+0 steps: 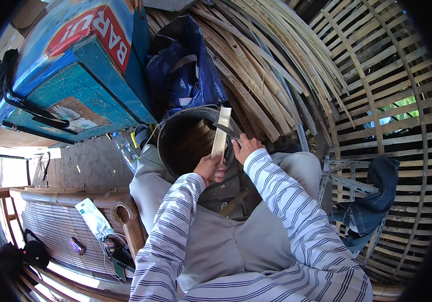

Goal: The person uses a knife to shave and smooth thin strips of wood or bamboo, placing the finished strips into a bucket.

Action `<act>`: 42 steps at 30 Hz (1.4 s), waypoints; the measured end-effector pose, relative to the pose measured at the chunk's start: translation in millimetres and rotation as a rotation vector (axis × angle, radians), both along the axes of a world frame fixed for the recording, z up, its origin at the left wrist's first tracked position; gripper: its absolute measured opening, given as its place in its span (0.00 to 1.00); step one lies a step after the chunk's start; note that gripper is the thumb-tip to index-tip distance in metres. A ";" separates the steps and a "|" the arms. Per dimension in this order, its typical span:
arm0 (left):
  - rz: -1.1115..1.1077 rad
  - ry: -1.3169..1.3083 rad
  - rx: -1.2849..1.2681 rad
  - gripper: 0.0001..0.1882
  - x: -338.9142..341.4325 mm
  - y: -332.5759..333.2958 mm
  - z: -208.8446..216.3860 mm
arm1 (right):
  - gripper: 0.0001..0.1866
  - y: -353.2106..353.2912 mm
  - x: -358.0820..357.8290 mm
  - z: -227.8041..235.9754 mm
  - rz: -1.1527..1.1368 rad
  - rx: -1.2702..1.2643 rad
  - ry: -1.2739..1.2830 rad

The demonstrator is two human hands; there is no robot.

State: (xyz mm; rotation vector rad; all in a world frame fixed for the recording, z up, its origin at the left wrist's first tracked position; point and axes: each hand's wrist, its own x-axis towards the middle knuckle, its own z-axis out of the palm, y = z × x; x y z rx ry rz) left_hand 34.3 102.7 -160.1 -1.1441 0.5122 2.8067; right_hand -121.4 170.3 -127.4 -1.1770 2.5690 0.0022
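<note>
So the person was sitting down in grey trousers and a striped long-sleeve shirt, with a dark round bucket (175, 146) wedged between the knees. The left hand (211, 168) was clenched around the lower end of a pale bamboo strip (221, 133), holding it pretty much upright so the top end poked up past the far rim of the bucket. The right hand (245, 147) was closed on the handle of a knife (224, 130), and the blade sat across the strip about midway up, touching its right edge. Handle itself was mostly buried in the fist, so I couldn't tell much about it.

Inside the bucket there looked to be more short bamboo pieces, though it was too shadowy in there to be sure.

Around them: a big fan of long split bamboo slats (271, 65) was leaning behind the bucket, and a woven bamboo lattice wall (392, 85) filled the person's right side. A blue plastic sack (185, 70) was slumped just behind the bucket, next to a blue painted cart (75, 75). A clear plastic bottle (126, 151) lay on the ground by the left knee. Dark denim clothing (372, 201) hung over a metal frame on the right. On the left was a bamboo bench (64, 221) with a white packet (92, 216) on it.
</note>
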 end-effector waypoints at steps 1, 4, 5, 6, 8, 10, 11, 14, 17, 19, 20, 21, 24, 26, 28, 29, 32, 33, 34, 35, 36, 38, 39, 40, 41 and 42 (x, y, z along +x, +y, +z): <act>0.000 -0.008 -0.002 0.13 0.4 0.2 0.7 | 0.21 -7.1 -6.5 -0.5 0.018 0.000 -0.012; 0.060 -0.007 -0.050 0.13 -0.4 -0.9 1.9 | 0.22 -14.5 -8.7 -4.6 0.034 0.017 -0.040; 0.070 -0.023 -0.058 0.13 -1.0 -1.0 2.3 | 0.22 -16.8 -7.3 -8.7 0.022 0.026 -0.034; 0.080 -0.039 -0.067 0.14 -2.0 -0.7 2.8 | 0.22 -18.5 -7.0 -12.3 0.011 0.036 -0.028; 0.075 -0.051 -0.080 0.14 -7.8 1.7 3.7 | 0.22 -25.2 -16.1 -17.9 -0.005 0.033 -0.013; 0.078 -0.071 -0.092 0.13 -9.7 2.4 3.0 | 0.23 -33.3 -25.5 -15.9 -0.010 0.069 -0.053; 0.077 -0.076 -0.105 0.13 -8.3 2.2 1.6 | 0.23 -35.1 -23.9 -16.9 -0.006 0.069 -0.058; 0.092 -0.087 -0.124 0.14 -10.4 2.5 0.2 | 0.23 -38.6 -24.0 -18.2 0.005 0.087 -0.068; 0.116 -0.095 -0.132 0.13 -17.3 2.9 3.8 | 0.23 -48.9 -30.1 -25.0 -0.029 0.072 -0.049; 0.123 -0.094 -0.133 0.13 -21.0 2.4 5.3 | 0.23 -54.7 -36.0 -24.7 -0.023 0.078 -0.047; 0.128 -0.100 -0.142 0.13 -22.8 1.5 4.3 | 0.23 -57.2 -36.2 -24.0 -0.021 0.081 -0.042; 0.134 -0.106 -0.153 0.13 -23.6 0.8 4.7 | 0.24 -59.7 -35.3 -23.0 -0.019 0.084 -0.036; 0.185 -0.131 -0.126 0.13 -18.2 -1.5 9.5 | 0.23 -68.5 -26.7 -19.4 0.009 0.104 -0.035; 0.140 -0.142 -0.139 0.13 -13.3 0.5 6.6 | 0.24 -75.1 -25.0 -21.4 0.034 0.116 -0.023; 0.006 -0.134 -0.165 0.13 -13.2 26.4 10.0 | 0.21 -78.6 -70.2 -44.3 -0.129 0.274 -0.001; -0.085 -0.118 -0.194 0.13 -9.9 45.0 12.4 | 0.19 -59.4 -105.5 -66.2 -0.070 0.238 0.107; 0.064 -0.088 -0.080 0.16 24.8 25.1 -2.1 | 0.25 -35.8 -145.5 -83.0 -0.392 -0.006 0.039; -0.006 -0.050 -0.109 0.16 28.4 13.0 1.2 | 0.27 -25.0 -168.0 -86.8 -0.414 0.043 0.014; 0.000 -0.062 -0.162 0.17 33.5 3.1 5.9 | 0.25 -25.1 -163.2 -82.0 -0.385 0.037 0.002; -0.018 -0.063 -0.205 0.18 35.5 -1.0 9.7 | 0.25 -27.7 -154.8 -69.9 -0.378 0.057 -0.039; -0.017 -0.069 -0.190 0.18 35.3 -3.2 15.9 | 0.25 -29.5 -141.4 -53.8 -0.318 0.034 -0.065; -0.091 0.065 -0.209 0.20 20.4 -10.5 27.4 | 0.26 -35.3 -129.4 -37.4 -0.207 -0.042 -0.037; -0.102 0.076 -0.207 0.20 12.0 -12.1 23.4 | 0.27 -34.2 -124.0 -32.8 -0.193 -0.082 -0.046; -0.040 0.044 -0.166 0.20 11.3 -11.1 15.1 | 0.28 -39.1 -105.9 -15.5 -0.137 -0.087 -0.066; 0.012 0.021 -0.123 0.20 6.8 -8.4 8.5 | 0.28 -36.5 -94.5 -4.0 -0.138 -0.119 -0.081; 0.005 -0.010 -0.175 0.18 -2.6 -8.4 4.0 | 0.28 -28.9 -89.0 3.5 -0.132 -0.163 -0.096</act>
